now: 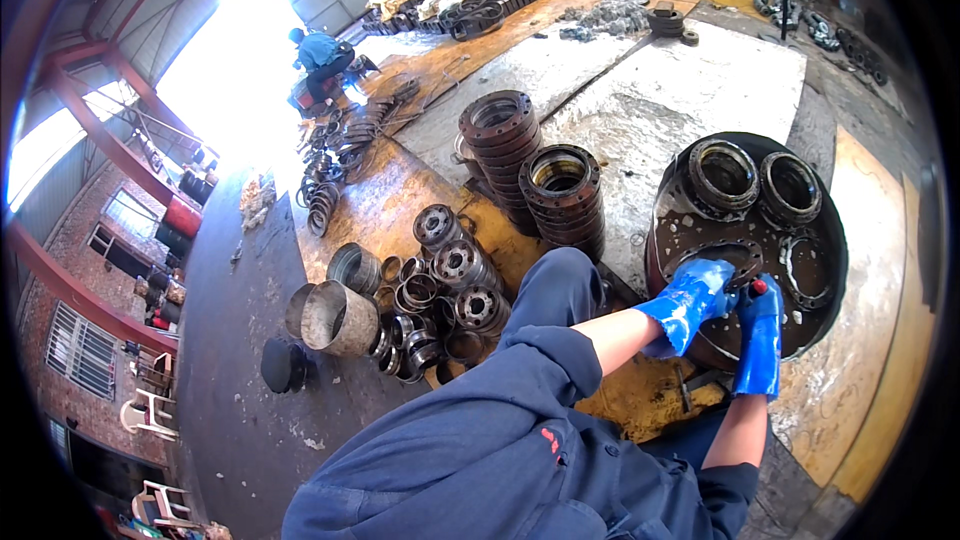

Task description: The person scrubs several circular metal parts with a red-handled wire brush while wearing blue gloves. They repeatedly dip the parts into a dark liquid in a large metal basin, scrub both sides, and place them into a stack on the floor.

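Note:
A dark metal flange ring (722, 245) with bolt holes lies tilted in a round tub (842, 275) of murky brown liquid. My left hand (703, 298), in a wet blue glove, closes on the ring's near edge. Close beside it, my right hand (761, 325), gloved the same way, is closed round a tool with a red end (760, 286); the rest of that tool is hidden. Two thick greasy rings, a left one (724, 175) and a right one (791, 188), sit at the tub's far side. A thinner ring (804, 270) lies right of my hands.
Two stacks of brown flanges, a far stack (497, 130) and a nearer stack (562, 200), stand left of the tub. Hubs and small rings (430, 290) crowd the floor beside wide metal cylinders (340, 318). Another person (325, 58) crouches far off near the bright doorway.

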Motion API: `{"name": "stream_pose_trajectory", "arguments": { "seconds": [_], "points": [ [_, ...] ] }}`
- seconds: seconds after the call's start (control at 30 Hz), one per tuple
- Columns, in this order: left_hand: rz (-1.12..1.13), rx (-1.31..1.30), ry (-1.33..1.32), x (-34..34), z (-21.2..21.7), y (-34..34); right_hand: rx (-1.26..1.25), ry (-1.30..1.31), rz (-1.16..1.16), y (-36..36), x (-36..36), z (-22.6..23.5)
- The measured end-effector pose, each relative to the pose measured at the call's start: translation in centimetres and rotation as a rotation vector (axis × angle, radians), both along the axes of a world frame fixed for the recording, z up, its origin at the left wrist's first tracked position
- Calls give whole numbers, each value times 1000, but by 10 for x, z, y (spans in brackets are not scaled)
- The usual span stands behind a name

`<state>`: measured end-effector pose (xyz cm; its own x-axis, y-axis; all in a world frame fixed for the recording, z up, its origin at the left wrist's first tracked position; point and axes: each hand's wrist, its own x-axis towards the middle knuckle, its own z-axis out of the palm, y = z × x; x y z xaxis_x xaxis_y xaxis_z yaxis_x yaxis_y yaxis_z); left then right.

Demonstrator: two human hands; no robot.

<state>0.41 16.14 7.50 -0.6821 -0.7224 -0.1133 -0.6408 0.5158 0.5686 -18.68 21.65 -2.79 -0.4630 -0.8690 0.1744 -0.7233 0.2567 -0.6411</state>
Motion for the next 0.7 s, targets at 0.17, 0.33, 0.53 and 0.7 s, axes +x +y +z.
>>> {"name": "stream_pose_trajectory", "arguments": {
  "seconds": [0.17, 0.33, 0.53, 0.7],
  "points": [
    [-24, 17, -7, -1, 6, 0, 3, 8, 14, 0, -9, -9],
    [-13, -14, -3, 2, 1, 0, 6, -29, -3, 2, 2, 1],
    [-17, 0, 10, 0, 2, 0, -2, -55, 0, 1, 0, 0],
    [-10, 8, -3, -1, 3, 0, 2, 14, -28, 2, -1, -2]
  ]
}}
